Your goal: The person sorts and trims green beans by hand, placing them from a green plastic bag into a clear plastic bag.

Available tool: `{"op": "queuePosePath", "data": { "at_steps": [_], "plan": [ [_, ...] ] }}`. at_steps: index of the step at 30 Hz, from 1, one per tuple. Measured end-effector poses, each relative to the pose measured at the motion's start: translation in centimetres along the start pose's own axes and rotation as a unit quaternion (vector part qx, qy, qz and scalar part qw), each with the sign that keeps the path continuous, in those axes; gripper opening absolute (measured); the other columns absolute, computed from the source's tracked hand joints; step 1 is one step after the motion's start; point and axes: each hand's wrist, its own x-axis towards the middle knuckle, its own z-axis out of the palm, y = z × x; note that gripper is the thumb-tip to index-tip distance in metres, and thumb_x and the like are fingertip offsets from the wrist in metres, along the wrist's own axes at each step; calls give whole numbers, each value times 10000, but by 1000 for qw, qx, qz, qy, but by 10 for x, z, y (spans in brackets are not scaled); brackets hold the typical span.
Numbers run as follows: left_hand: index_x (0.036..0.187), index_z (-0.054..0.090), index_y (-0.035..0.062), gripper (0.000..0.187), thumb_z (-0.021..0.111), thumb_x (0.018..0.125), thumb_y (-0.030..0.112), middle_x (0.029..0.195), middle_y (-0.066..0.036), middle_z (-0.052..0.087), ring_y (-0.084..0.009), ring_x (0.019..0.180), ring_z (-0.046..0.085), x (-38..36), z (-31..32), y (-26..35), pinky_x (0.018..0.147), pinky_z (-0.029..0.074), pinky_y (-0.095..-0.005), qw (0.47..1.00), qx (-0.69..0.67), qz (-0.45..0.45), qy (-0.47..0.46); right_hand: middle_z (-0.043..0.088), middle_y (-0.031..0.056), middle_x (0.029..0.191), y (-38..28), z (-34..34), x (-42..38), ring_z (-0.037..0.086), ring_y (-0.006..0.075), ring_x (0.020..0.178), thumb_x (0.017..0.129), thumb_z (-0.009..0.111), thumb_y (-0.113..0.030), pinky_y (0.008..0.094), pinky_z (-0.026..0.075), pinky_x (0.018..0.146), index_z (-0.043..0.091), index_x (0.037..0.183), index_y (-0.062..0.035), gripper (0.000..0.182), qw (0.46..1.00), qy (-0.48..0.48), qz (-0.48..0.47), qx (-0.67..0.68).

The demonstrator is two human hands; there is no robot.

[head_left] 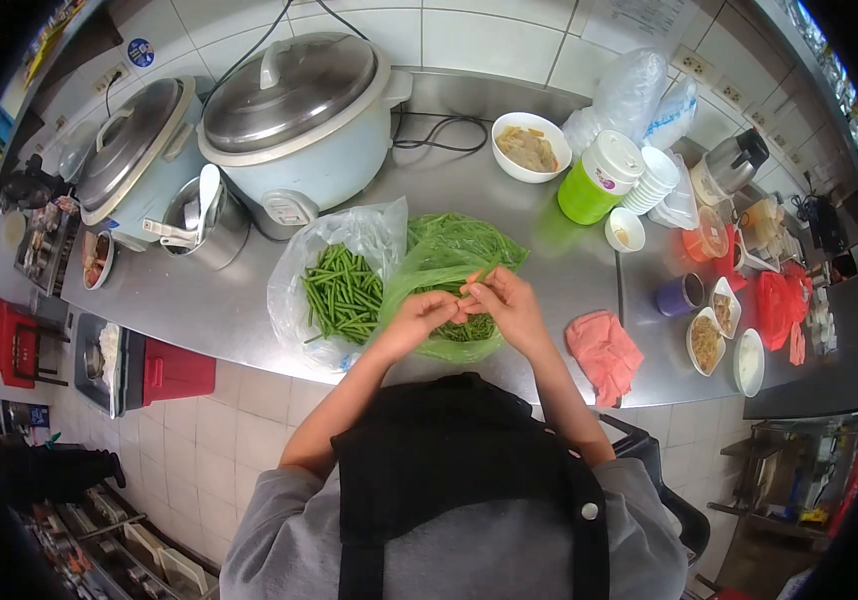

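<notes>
Over a green plastic bag [439, 350], my two hands meet with the fingertips close together. My right hand [506, 306] pinches a green bean [490, 270], whose end sticks up past the fingers. The fingers of my left hand [427, 318] are closed at its lower end, which they mostly hide. Uncut long beans lie inside the green bag, partly covered by its film and my hands. To the left, a clear plastic bag [287, 290] stands open, full of short cut green bean pieces [342, 292].
Two large rice cookers [294, 110] and a metal pot [214, 235] with utensils stand at back left. A pink cloth [604, 355] lies right of my hands. Beyond are a food bowl [531, 147], a green jug [589, 190], stacked cups [652, 180] and several small dishes.
</notes>
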Motion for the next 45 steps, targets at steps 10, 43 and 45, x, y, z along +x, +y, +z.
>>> {"op": "queuePosePath", "data": {
  "at_steps": [10, 43, 45],
  "plan": [
    [923, 691, -10, 151, 634, 862, 116, 858, -147, 679, -235, 753, 637, -1, 16, 19, 730, 483, -326, 942, 311, 59, 108, 663, 165, 1011, -1, 19, -19, 707, 246, 892, 928, 585, -24, 334, 558, 706, 572, 988, 30, 82, 952, 25, -113, -284],
    [1054, 637, -2, 248, 523, 851, 83, 1056, -231, 626, -420, 1020, 582, 14, -15, -29, 874, 466, -475, 842, 523, 100, 93, 660, 172, 920, 94, 9, 12, 639, 383, 859, 774, 646, -124, 498, 508, 731, 668, 890, -56, 136, 800, 11, -20, -600],
    [1071, 628, 3, 273, 609, 805, 62, 1008, -215, 618, -417, 942, 561, 15, -19, -30, 842, 460, -467, 805, 542, 212, 118, 660, 172, 902, 77, 10, 1, 639, 385, 847, 782, 638, -141, 499, 506, 725, 668, 892, -57, 142, 812, 14, -7, -583]
  ]
}}
